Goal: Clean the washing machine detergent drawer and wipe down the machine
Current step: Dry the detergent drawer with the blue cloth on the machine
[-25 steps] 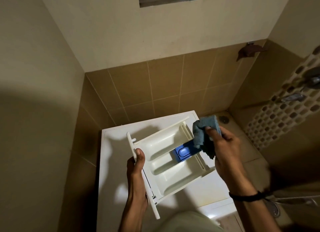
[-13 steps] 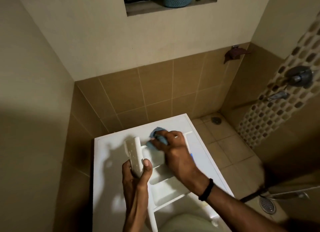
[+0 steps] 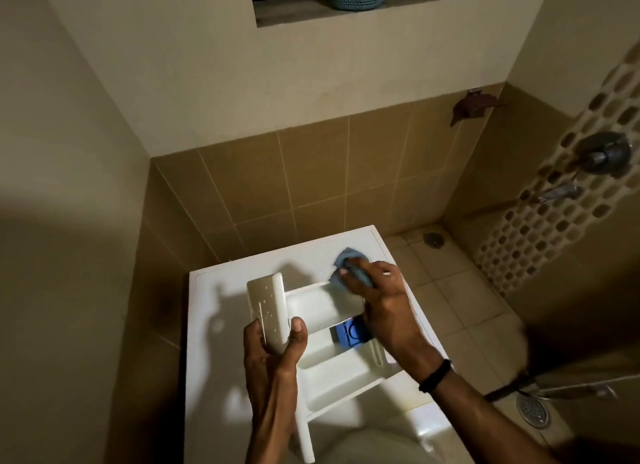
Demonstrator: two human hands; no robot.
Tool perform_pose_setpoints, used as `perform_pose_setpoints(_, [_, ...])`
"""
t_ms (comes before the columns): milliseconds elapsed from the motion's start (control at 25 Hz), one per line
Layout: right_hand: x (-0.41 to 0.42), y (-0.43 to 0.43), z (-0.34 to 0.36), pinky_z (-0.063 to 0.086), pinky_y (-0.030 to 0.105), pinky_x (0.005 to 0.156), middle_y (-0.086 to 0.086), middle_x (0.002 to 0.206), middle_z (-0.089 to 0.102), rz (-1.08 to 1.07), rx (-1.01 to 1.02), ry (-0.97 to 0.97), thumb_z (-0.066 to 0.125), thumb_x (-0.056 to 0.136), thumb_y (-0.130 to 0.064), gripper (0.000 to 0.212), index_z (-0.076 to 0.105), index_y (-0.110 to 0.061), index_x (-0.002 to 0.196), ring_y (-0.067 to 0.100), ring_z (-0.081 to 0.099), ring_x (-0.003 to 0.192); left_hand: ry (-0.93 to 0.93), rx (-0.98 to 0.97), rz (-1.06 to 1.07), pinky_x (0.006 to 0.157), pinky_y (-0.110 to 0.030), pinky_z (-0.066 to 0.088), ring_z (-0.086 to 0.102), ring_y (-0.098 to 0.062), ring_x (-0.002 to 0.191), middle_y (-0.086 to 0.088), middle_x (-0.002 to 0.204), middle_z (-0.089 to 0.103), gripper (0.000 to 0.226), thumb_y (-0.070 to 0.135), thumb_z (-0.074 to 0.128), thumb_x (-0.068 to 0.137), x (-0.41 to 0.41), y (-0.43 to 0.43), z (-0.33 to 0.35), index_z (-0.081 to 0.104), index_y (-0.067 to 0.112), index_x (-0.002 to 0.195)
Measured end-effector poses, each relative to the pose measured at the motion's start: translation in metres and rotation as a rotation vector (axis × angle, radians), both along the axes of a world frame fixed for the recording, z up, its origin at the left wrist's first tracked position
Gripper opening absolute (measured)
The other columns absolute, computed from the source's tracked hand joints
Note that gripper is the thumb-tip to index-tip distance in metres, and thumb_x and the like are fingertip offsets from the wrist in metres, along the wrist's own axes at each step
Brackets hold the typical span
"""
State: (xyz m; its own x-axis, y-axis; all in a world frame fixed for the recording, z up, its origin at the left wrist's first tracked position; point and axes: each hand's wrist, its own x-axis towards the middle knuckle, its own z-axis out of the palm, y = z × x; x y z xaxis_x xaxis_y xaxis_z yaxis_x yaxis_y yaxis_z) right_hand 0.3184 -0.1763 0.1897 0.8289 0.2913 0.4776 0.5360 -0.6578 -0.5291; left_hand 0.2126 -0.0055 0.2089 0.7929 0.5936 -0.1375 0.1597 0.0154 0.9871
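Detergent drawer (image 3: 332,366) being held just above the white washing machine top (image 3: 214,325), the surface beneath it; long axis running from the front panel (image 3: 268,313) at the left, across and toward the right, open compartments facing up, blue insert (image 3: 349,332) showing near the middle. Tilting slightly, front panel standing nearly upright. Left hand (image 3: 273,352) reaching up from below, grip closing around the front panel's lower end, thumb pressing its inner face. Right hand (image 3: 384,307) crossing over the drawer's far end, wrist bent, grip bunching a blue cloth (image 3: 348,266) against the far rim. Black band (image 3: 434,375) circling the right wrist.
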Motion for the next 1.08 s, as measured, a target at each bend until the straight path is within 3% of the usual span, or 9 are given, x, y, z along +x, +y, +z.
perform_pose_setpoints(120, [0.021,-0.040,-0.008,0.053,0.037,0.089,0.006,0.123,0.067,-0.225,0.107,-0.001,0.065,0.075,0.016,0.053,0.074,-0.013,0.118,0.026,0.062,0.108,-0.001,-0.086,0.009,0.075,-0.037,0.049,0.064,-0.007,0.076,0.015,0.082,0.068,0.070,0.073,0.067,0.064,-0.002,0.005,0.004,0.063,0.023,0.113])
perform_pose_setpoints(240, [0.007,-0.031,-0.002,0.038,0.019,0.091,0.009,0.123,0.067,-0.230,0.036,-0.052,0.061,0.073,0.013,0.052,0.076,-0.013,0.116,0.030,0.058,0.103,-0.006,-0.166,0.029,0.077,-0.040,0.051,0.066,-0.020,0.081,0.007,0.085,0.070,0.061,0.071,0.070,0.066,0.001,0.007,0.005,0.064,0.025,0.107])
perform_pose_setpoints(440, [-0.007,-0.021,-0.002,0.048,0.033,0.087,0.007,0.117,0.065,-0.161,-0.241,0.145,0.066,0.057,0.020,0.068,0.075,-0.018,0.112,0.033,0.055,0.103,-0.061,-0.093,-0.074,0.062,-0.014,0.043,0.054,-0.001,0.062,0.020,0.069,0.060,0.065,0.065,0.069,0.063,0.002,0.008,0.009,0.061,0.017,0.105])
perform_pose_setpoints(560, [0.000,-0.042,0.020,0.057,0.038,0.071,-0.006,0.090,0.070,-0.063,-0.166,0.402,0.055,0.065,0.022,0.056,0.078,-0.019,0.095,0.012,0.069,0.073,-0.036,-0.168,-0.044,0.076,-0.037,0.049,0.063,-0.015,0.075,0.009,0.079,0.067,0.058,0.065,0.072,0.064,0.000,0.009,0.004,0.065,0.022,0.103])
perform_pose_setpoints(640, [0.002,-0.051,0.036,0.062,0.032,0.063,-0.002,0.087,0.073,-0.112,-0.034,0.558,0.050,0.071,0.021,0.053,0.077,-0.021,0.091,0.008,0.070,0.057,-0.036,-0.235,-0.019,0.080,-0.056,0.051,0.068,-0.034,0.088,-0.008,0.093,0.072,0.055,0.065,0.074,0.065,-0.001,0.007,0.004,0.066,0.025,0.103])
perform_pose_setpoints(800, [-0.010,-0.032,0.061,0.049,0.011,0.085,-0.021,0.097,0.066,-0.097,0.047,0.248,0.063,0.071,0.013,0.049,0.080,-0.020,0.102,-0.001,0.064,0.088,-0.022,-0.217,-0.011,0.078,-0.049,0.050,0.066,-0.021,0.080,-0.004,0.086,0.070,0.061,0.066,0.075,0.064,0.000,0.003,0.010,0.064,0.021,0.103])
perform_pose_setpoints(880, [-0.011,-0.026,0.059,0.052,0.014,0.088,-0.027,0.098,0.067,-0.059,0.126,0.283,0.065,0.071,0.012,0.050,0.080,-0.023,0.104,-0.001,0.065,0.093,-0.013,-0.267,0.004,0.083,-0.061,0.053,0.070,-0.033,0.089,-0.012,0.095,0.071,0.064,0.067,0.078,0.063,0.000,0.003,0.010,0.065,0.020,0.106])
perform_pose_setpoints(1000, [-0.002,-0.039,0.060,0.063,0.038,0.067,-0.013,0.087,0.077,-0.111,0.474,0.465,0.054,0.083,0.021,0.049,0.077,-0.016,0.104,0.013,0.074,0.076,-0.029,-0.463,0.024,0.101,-0.075,0.045,0.065,-0.052,0.112,-0.024,0.119,0.069,0.081,0.073,0.086,0.058,-0.003,0.013,0.009,0.068,0.019,0.116])
perform_pose_setpoints(1080, [0.006,-0.052,0.061,0.059,0.020,0.059,-0.012,0.078,0.075,-0.150,0.599,0.470,0.050,0.088,0.024,0.045,0.072,-0.009,0.108,0.002,0.073,0.070,-0.037,-0.593,-0.003,0.110,-0.073,0.038,0.063,-0.048,0.122,-0.020,0.132,0.068,0.088,0.070,0.087,0.061,-0.007,0.025,0.008,0.067,0.020,0.131])
